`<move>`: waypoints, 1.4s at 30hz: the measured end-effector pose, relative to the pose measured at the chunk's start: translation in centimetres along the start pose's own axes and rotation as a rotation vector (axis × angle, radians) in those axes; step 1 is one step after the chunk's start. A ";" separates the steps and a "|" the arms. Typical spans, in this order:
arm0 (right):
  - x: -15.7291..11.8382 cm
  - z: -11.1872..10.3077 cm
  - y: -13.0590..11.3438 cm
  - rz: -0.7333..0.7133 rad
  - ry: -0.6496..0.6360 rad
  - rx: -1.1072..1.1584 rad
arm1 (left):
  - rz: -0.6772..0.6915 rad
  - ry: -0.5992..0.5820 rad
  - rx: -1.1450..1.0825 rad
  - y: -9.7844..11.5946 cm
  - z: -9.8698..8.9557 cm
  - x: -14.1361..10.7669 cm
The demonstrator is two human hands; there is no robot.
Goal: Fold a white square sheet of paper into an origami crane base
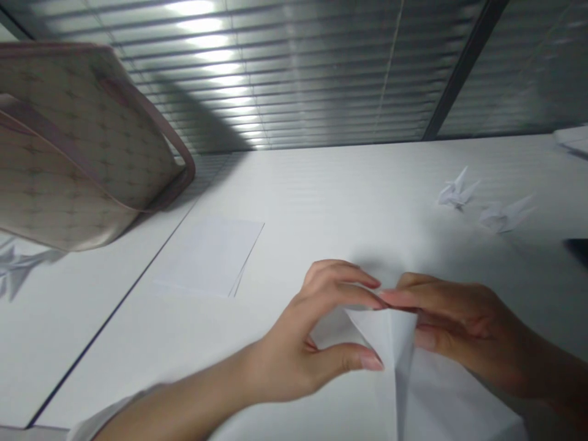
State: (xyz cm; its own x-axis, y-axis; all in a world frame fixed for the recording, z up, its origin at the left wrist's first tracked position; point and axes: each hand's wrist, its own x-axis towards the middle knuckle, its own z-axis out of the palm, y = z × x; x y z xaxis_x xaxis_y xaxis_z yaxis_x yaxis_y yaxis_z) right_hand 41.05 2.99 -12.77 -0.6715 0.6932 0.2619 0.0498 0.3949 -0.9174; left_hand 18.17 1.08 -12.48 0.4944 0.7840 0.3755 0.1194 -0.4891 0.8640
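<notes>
Left hand (303,343) is curved and pinches the folded white paper (386,337) with its thumb, and right hand (463,324) grips the same paper from the other side, just above the counter (321,196).

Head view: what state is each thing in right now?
Left hand: curved, thumb on the paper.
Right hand: gripping the paper's top.
Folded white paper: partly folded, creased to a point.
Loose paper sheets: flat, stacked on the table.
Origami crane: folded, lying down.
Second origami crane: folded, lying down.
Tote bag: upright, handles showing.
</notes>
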 end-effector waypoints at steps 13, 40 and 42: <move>0.1 -0.6 0.8 0.019 -0.013 0.074 | -0.151 0.113 -0.306 -0.1 -0.2 0.0; 0.5 1.1 0.5 0.202 0.249 0.109 | 0.086 0.251 0.183 -0.1 0.4 0.3; 0.6 1.1 0.5 0.206 0.262 0.070 | 0.098 0.256 0.241 -0.1 0.4 0.2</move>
State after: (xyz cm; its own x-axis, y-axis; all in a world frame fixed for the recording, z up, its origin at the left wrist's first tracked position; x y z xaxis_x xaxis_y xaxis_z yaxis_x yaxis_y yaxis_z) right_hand 39.83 2.91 -13.37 -0.4396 0.8890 0.1282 0.1081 0.1941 -0.9750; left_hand 18.58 1.16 -12.65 0.2853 0.7841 0.5512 0.2970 -0.6191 0.7270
